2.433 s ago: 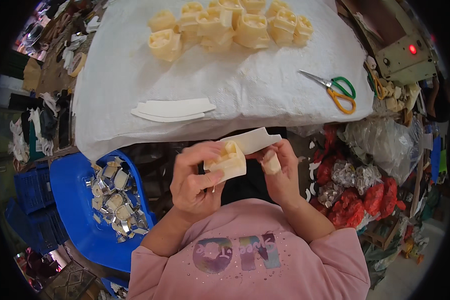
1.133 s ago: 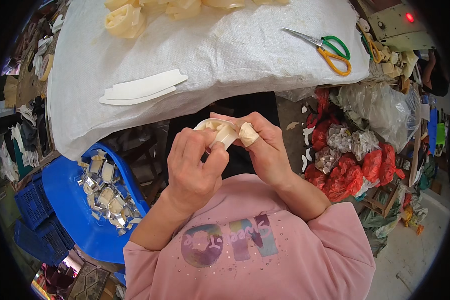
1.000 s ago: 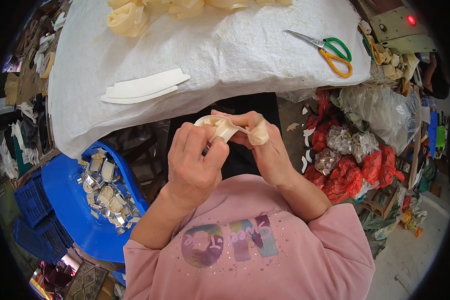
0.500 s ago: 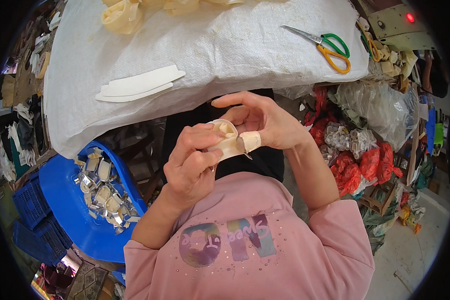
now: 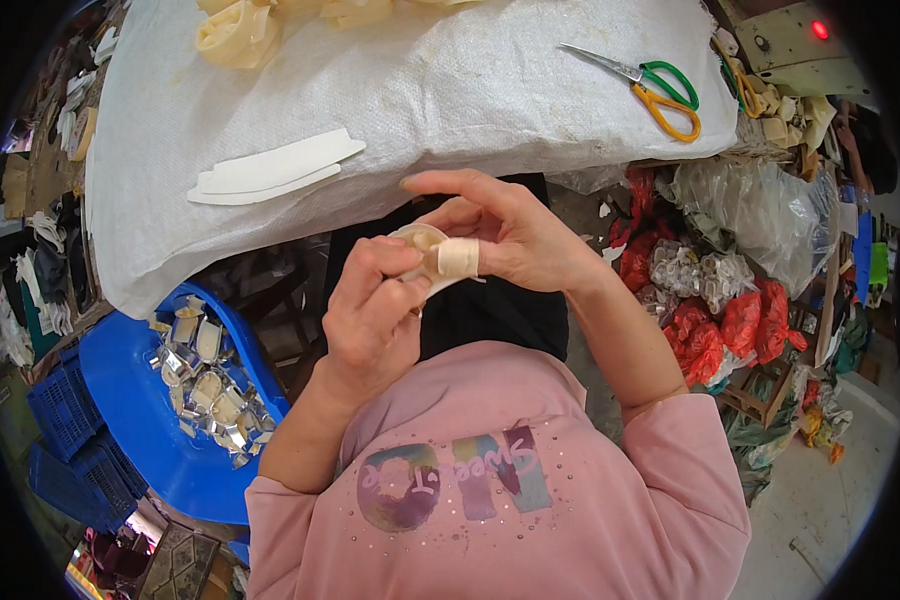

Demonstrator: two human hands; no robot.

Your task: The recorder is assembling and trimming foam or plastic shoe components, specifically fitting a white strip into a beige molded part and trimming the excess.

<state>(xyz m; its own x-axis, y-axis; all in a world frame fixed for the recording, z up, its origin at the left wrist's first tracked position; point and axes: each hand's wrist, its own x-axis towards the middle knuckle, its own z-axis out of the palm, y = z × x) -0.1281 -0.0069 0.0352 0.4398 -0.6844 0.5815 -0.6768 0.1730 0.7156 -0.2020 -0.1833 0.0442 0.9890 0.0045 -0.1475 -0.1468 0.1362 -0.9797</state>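
Left hand [image 5: 375,310] and right hand [image 5: 505,235] together pinched a small cream strip [image 5: 422,245] just off the near edge of the white-covered table [image 5: 470,100].

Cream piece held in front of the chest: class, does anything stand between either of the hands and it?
Nothing visible does. The left hand and the right hand both already grip the small cream piece directly, fingers wrapped around it. A bandaged right fingertip presses against it. The white strips lie apart on the table.
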